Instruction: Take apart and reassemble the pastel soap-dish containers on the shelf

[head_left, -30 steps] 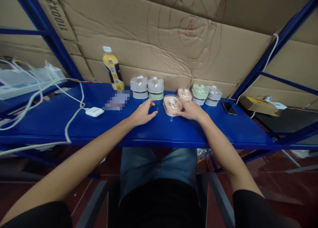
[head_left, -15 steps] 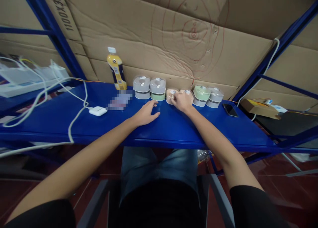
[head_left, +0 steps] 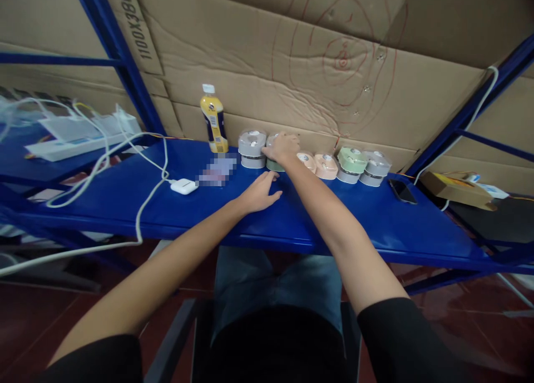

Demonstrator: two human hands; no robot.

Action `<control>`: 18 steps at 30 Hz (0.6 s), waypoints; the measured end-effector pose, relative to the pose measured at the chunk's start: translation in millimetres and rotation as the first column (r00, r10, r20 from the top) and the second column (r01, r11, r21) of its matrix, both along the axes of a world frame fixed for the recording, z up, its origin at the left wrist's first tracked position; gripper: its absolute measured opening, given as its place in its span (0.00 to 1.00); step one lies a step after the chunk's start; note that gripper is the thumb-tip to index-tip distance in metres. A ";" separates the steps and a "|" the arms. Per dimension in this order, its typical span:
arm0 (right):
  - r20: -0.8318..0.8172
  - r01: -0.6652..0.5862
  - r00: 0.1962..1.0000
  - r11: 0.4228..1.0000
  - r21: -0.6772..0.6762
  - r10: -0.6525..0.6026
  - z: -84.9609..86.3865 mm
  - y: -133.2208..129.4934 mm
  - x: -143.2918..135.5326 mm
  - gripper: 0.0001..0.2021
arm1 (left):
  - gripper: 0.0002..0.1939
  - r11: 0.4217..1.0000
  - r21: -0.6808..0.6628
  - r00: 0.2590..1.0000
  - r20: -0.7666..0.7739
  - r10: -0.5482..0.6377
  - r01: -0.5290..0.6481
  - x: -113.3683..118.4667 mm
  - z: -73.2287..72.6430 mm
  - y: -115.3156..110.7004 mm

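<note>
My right hand [head_left: 285, 147] reaches over the second stack, its fingers curled round the grey lidded container [head_left: 272, 139] on top and covering much of it. Under that sits a green container [head_left: 273, 165]. To their left stands a stack of two grey containers [head_left: 252, 144]. Two peach containers [head_left: 326, 167] stand singly to the right, one partly behind my right wrist. Further right come a green container [head_left: 352, 159] on a grey one and another grey stack [head_left: 376, 163]. My left hand [head_left: 261, 194] rests on the table, thumb and fingers apart, holding nothing.
On the blue table [head_left: 200, 216] stand a yellow drink bottle [head_left: 214, 122] and a white earbud case [head_left: 183, 186] with a cable. A blurred-out flat item [head_left: 217, 172] lies between them. A phone [head_left: 403, 191] and an open cardboard box [head_left: 456, 189] are at the right. Cardboard forms the back wall.
My right hand has moved left from the peach containers to the top of the grey-on-green stack. My left hand stays on the table. The view has shifted, moving everything rightward.
</note>
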State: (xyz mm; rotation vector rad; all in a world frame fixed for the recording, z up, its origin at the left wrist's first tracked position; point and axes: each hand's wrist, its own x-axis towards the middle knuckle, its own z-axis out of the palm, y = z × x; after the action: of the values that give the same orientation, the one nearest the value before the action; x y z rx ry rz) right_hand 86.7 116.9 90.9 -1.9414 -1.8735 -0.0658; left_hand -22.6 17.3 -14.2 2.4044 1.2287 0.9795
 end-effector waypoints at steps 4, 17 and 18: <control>0.028 -0.067 0.997 0.998 0.013 0.067 -6.5 -1.1 3.4 0.43 | 0.23 1.000 0.008 1.000 -0.016 0.003 -0.003 0.7 0.1 -0.2; -0.301 -0.405 0.850 0.901 0.155 0.433 14.1 -50.0 125.4 0.37 | 0.28 0.989 0.020 0.978 0.155 0.139 -0.143 -1.2 7.8 -1.1; -0.358 -0.403 0.829 0.903 0.148 0.428 8.1 -54.9 137.6 0.37 | 0.26 0.992 0.020 0.984 0.130 0.124 -0.128 -0.1 8.4 -1.6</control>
State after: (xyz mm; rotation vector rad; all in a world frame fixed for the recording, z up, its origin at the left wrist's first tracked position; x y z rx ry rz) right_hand 224.2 62.0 99.0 -1.3364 -1.9399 0.3578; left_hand -22.6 15.6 -5.8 2.2678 1.3414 1.1759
